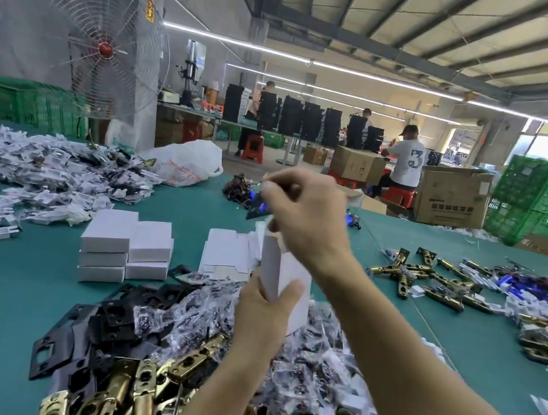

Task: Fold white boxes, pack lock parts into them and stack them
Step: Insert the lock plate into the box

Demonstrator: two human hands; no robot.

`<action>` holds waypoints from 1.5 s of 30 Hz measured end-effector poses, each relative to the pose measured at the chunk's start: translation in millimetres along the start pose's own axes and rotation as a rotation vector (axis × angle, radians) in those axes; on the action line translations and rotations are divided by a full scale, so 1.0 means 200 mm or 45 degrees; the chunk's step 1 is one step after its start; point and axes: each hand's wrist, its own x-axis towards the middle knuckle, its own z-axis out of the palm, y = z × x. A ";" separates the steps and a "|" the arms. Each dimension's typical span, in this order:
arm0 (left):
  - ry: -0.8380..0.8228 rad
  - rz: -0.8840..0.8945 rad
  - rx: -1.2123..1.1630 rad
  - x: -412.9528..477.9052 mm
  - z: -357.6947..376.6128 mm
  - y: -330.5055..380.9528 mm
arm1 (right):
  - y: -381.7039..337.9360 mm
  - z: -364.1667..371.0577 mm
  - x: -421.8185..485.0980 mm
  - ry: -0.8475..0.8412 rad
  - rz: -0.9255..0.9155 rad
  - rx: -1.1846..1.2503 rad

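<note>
My left hand [261, 312] grips a white box [283, 270] from below and holds it upright above the parts heap. Over the box's open top, my right hand [303, 211] pinches a dark flat lock part [258, 207]; the part's lower end is near the box mouth. Closed white boxes [125, 244] stand stacked in two piles to the left. Flat unfolded box blanks [227, 253] lie behind the held box. Black plates [106, 321], bagged screws [191, 304] and brass latches [126, 389] fill the heap under my arms.
More brass latches [443, 280] lie at the right on the green table [13, 296]. White bagged parts [46, 165] cover the left side. A white plastic bag [185, 162], a large fan [83, 32], green crates [542, 205] and cardboard cartons [449, 198] stand beyond. People work at far benches.
</note>
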 end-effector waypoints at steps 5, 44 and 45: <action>-0.012 0.004 -0.166 0.00 0.00 0.00 | 0.18 -0.24 -0.04 0.046 0.239 0.265; -0.415 0.220 -0.136 -0.06 0.00 0.07 | 0.13 -0.48 -0.13 -0.231 -0.264 -0.491; -0.408 0.236 -0.138 -0.06 0.00 0.07 | 0.13 -0.49 -0.13 -0.281 -0.269 -0.515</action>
